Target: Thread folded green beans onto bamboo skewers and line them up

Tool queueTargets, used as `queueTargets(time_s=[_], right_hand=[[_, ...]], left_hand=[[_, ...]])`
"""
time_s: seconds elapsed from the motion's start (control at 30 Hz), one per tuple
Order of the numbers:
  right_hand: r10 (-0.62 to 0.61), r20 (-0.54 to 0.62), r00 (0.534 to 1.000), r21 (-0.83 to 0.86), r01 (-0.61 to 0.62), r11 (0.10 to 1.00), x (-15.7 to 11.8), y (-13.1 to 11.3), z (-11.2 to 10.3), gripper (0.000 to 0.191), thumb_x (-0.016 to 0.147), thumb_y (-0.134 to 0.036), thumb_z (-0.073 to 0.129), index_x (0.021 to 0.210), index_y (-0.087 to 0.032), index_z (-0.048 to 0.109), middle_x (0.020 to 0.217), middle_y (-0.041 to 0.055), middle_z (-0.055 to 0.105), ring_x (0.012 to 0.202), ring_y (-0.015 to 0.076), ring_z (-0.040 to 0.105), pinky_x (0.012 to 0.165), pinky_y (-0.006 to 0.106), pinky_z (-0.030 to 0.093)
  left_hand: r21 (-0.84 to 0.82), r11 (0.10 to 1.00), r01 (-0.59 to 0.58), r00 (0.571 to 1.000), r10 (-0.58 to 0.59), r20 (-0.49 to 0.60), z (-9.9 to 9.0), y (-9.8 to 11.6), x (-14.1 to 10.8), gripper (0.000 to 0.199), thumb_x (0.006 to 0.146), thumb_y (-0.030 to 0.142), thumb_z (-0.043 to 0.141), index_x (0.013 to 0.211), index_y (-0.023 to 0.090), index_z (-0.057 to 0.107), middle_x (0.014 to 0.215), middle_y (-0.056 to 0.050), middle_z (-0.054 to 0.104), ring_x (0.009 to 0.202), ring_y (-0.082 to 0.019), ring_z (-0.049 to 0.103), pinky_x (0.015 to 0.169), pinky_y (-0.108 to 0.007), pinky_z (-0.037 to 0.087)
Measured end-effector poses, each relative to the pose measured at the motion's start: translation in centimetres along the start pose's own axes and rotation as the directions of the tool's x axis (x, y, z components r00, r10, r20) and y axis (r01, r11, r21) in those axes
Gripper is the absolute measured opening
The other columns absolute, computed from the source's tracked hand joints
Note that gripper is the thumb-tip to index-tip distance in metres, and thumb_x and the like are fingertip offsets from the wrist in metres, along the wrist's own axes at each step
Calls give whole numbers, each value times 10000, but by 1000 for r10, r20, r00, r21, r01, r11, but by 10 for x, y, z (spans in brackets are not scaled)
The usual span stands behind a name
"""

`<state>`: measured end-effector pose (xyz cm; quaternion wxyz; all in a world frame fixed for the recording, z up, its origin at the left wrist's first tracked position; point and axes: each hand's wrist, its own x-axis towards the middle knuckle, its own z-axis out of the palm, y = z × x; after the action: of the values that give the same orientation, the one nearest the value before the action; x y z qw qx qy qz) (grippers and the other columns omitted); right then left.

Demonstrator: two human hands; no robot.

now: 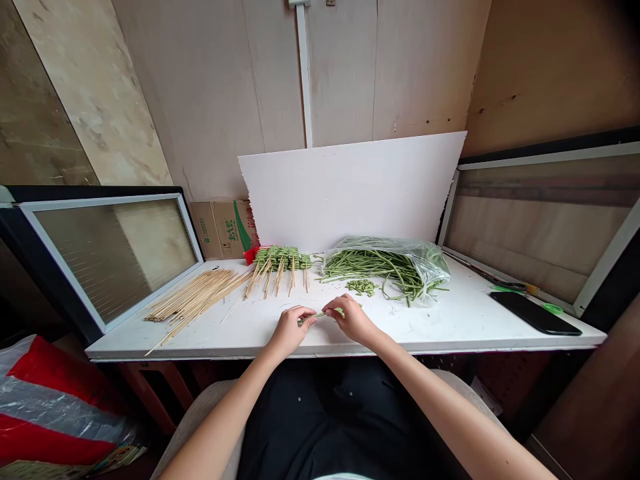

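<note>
Near the front edge of the table, my left hand [293, 331] and my right hand [353, 320] face each other with fingertips pinched. Between them stretches a thin length of green long bean [320, 315], gripped from both sides; much of it is hidden by my fingers. Just beyond my right hand lies a small heap of cut bean pieces [362, 287]. Behind that, a clear plastic bag holds many whole long beans [370, 265], some spilling out. Skewers threaded with bean pieces [283, 257] are stacked past my left hand, their bare stick ends pointing toward me.
Loose bamboo skewers [197, 297] spread over the left of the white table [425, 333]. A black phone [533, 312] and green-handled scissors [553, 309] lie at the right. A cardboard box [223, 230] and a white board [350, 193] stand at the back. Framed glass panels flank both sides.
</note>
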<state>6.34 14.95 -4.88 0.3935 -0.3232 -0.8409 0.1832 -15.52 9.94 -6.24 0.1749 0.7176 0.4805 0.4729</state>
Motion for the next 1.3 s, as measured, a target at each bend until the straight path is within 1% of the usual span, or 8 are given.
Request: queueTargets(time_s=[0.23,0.37,0.5,0.6,0.77,0.93,1.1,1.3], right_hand=[[-109,13,994,34,108,994,-3,-11,4,170,975,-391,716,981,-242,797,904,105,761,936,291,594,837,413,472],[-128,24,992,47,126,991,-3,-12,5,84,962,-226,699,943,-248,778,877,83,752,944,284,575,839,399,471],[-105,18,994,121,102,987,-4,-16,6,255,897,-33,607,902,-236,762,848,70,735,964,271,582,846,374,476],[-40,-18,999,217,43,975,-5,-20,6,276,874,-29,574,876,-234,760,843,61,721,960,253,610,871,365,488],[55,-18,998,438,-42,898,-3,-18,10,116,918,-280,659,870,-223,747,877,60,729,905,242,666,862,373,524],[113,82,990,681,-139,719,-2,-16,20,375,861,-596,756,858,-224,709,819,47,707,796,230,670,822,379,548],[194,23,981,797,-135,589,2,-24,11,489,824,-710,741,804,-229,658,777,23,649,698,175,595,751,338,533],[299,-125,946,606,-166,778,12,-6,-19,452,806,-637,793,921,-200,771,925,86,757,830,225,681,761,345,535]], left_hand=[[10,999,-54,998,53,19,2,4,-1,111,924,259,725,968,215,817,962,-80,795,909,-233,724,852,-339,552],[-12,998,-62,997,63,33,4,6,-2,109,909,215,703,914,200,811,918,-79,784,863,-219,706,816,-325,544],[-64,998,-26,998,30,52,4,13,-2,128,874,168,670,832,176,790,852,-76,774,803,-203,691,781,-316,544],[-147,989,8,999,0,53,2,18,-1,137,870,212,664,812,167,780,794,-75,758,766,-200,687,747,-312,560],[-298,953,49,998,-33,59,0,22,2,180,870,309,685,828,155,769,702,-60,710,680,-186,668,685,-309,583],[-325,945,31,998,-11,61,-1,23,3,193,873,324,701,815,150,763,688,-61,718,636,-178,667,675,-308,571],[-322,945,61,997,-45,58,-4,9,6,282,889,396,719,770,141,738,651,-56,710,612,-168,668,675,-301,558],[-486,853,192,976,-217,4,-7,-8,10,514,825,605,799,939,109,734,769,-88,762,649,-193,737,693,-327,594]])
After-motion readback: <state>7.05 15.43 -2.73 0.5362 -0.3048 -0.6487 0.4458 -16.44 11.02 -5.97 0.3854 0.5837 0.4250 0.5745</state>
